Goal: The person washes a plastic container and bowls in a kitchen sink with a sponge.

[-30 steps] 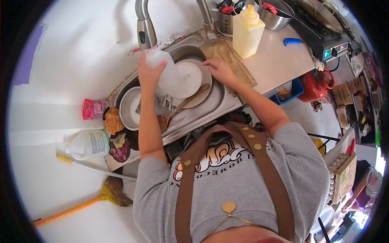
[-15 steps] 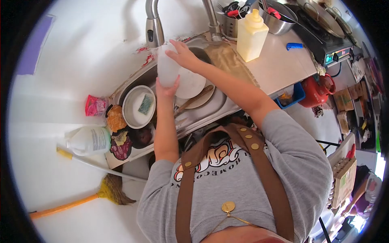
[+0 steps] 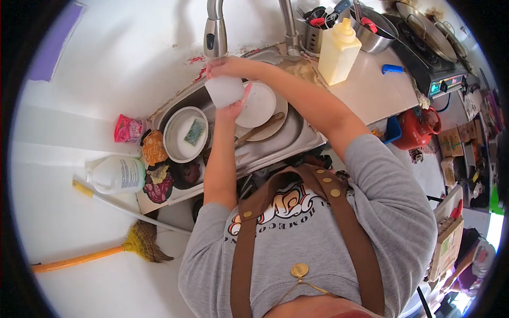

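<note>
Under the faucet [image 3: 216, 36], two hands clasp a plastic cup [image 3: 224, 91]
Left hand [image 3: 231, 110] grips the cup from below, fingers wrapped round it; right hand [image 3: 229, 68] closes over its top, above the sink [image 3: 297, 139].

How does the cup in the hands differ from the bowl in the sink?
The cup is translucent white; the bowl is metal. The cup is held below the faucet by the left hand and right hand; the bowl sits in the sink, holding a green sponge. Both are open vessels at the sink.
</note>
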{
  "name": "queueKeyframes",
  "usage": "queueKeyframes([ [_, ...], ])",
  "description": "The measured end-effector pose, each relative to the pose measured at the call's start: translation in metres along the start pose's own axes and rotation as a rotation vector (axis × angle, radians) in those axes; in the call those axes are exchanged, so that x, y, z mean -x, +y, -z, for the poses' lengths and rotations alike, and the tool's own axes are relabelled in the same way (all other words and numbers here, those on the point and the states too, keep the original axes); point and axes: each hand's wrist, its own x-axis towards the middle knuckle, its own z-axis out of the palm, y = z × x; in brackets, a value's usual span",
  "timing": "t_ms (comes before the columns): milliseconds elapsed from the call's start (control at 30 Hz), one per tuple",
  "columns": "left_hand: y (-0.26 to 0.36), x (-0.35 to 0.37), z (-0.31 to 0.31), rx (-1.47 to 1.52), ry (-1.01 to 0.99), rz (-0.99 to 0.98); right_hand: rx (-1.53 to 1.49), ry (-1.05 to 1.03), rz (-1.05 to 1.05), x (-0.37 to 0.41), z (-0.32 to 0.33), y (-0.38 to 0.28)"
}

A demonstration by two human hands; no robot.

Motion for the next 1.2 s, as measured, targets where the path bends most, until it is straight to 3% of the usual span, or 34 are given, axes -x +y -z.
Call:
queueKeyframes([
  [100,-0.004,-0.013,0.007,0.102,-0.303,0.06,0.007,-0.185,-0.164,0.029,0.006,-0.015],
  [200,-0.007,-0.06,0.057,0.27,-0.663,0.193,0.058,-0.293,-0.137,0.037,0.014,-0.002],
  [233,-0.01,-0.057,0.051,0.274,-0.649,0.166,0.079,-0.327,-0.087,0.036,0.016,0.01],
  [267,-0.014,-0.055,0.046,0.277,-0.636,0.14,0.193,-0.218,-0.037,0.033,0.017,0.022],
  [333,-0.017,-0.029,0.006,0.155,-0.409,0.002,0.42,-0.004,0.063,0.023,0.015,0.043],
  [433,-0.015,-0.044,0.01,-0.087,-0.295,0.012,0.556,0.394,-0.024,0.013,0.015,0.053],
  [533,-0.007,-0.056,0.023,-0.313,-0.282,-0.036,0.37,0.503,-0.063,0.015,0.006,0.042],
  [667,0.003,-0.053,0.023,-0.536,-0.166,-0.052,0.526,0.481,-0.056,0.019,-0.005,0.027],
  [733,0.013,-0.032,-0.006,-0.529,0.025,0.01,0.687,0.485,0.045,0.011,-0.016,0.044],
  [833,0.02,-0.017,-0.007,-0.363,-0.007,-0.094,0.735,0.564,0.136,0.011,-0.035,0.051],
  [933,0.024,-0.001,-0.012,-0.3,-0.031,-0.129,0.63,0.601,0.202,0.002,-0.042,0.056],
  [1033,0.027,-0.012,0.002,-0.201,-0.172,-0.085,0.395,0.631,-0.013,-0.02,-0.039,0.053],
  [1133,0.024,-0.018,0.015,-0.225,-0.189,-0.066,0.047,0.628,-0.255,-0.022,-0.023,0.038],
  [1200,0.025,-0.021,0.021,-0.171,-0.206,0.026,0.049,0.492,-0.19,-0.023,-0.015,0.039],
])
